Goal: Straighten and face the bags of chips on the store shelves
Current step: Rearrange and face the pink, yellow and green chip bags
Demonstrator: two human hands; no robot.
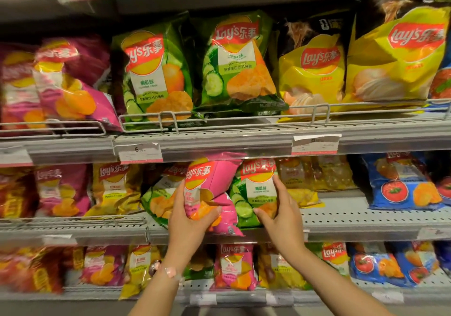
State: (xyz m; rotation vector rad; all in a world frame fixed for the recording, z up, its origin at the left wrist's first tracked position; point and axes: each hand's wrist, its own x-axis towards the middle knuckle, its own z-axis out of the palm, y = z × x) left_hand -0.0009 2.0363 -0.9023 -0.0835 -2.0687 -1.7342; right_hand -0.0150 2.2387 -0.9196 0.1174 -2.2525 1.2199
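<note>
On the middle shelf (353, 218), my left hand (188, 220) grips the lower part of a pink chip bag (214, 181), which stands tilted to the right. Beside it, my right hand (280, 213) holds a green cucumber chip bag (258, 189) by its right edge and bottom. The two bags touch each other. Another green bag (158, 198) leans behind my left hand.
The upper shelf holds pink, green (234, 64) and yellow bags (395, 54) behind a wire rail (244, 115). Blue tomato bags (402, 184) stand at the right of the middle shelf, yellow and pink bags at its left. More bags fill the bottom shelf. Price tags line the shelf edges.
</note>
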